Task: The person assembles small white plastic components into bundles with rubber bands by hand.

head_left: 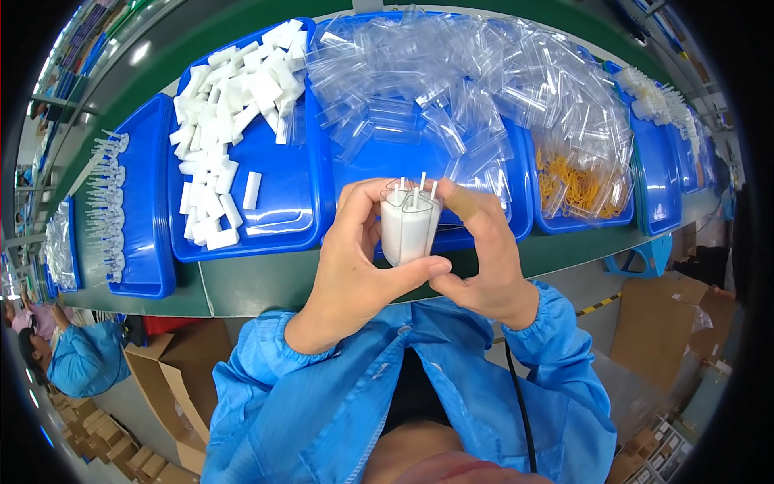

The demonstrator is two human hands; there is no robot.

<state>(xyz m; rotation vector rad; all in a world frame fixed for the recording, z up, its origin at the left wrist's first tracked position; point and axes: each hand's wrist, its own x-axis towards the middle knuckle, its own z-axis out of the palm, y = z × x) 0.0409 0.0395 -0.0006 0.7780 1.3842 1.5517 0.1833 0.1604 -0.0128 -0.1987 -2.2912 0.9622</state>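
Observation:
Between my two hands, above the front edge of the tray in the middle, is a white cylindrical piece point(407, 231) inside a clear plastic sleeve, with several thin white prongs sticking up from its top. My left hand point(351, 266) is closed around its left side, with the thumb across its lower front. My right hand point(490, 256) grips it from the right, its fingers behind the top edge and its thumb near the bottom. A tan bandage point(460, 204) wraps one right finger. The fingertips behind the piece are hidden.
Blue trays line the green table point(266, 282). One carries white foam-like blocks point(211, 173), the middle one a heap of clear plastic sleeves point(419, 60). Yellow bands point(576, 184) lie at right, pronged white parts point(113, 210) at left. A co-worker point(85, 355) and open cardboard boxes point(181, 379) are nearby.

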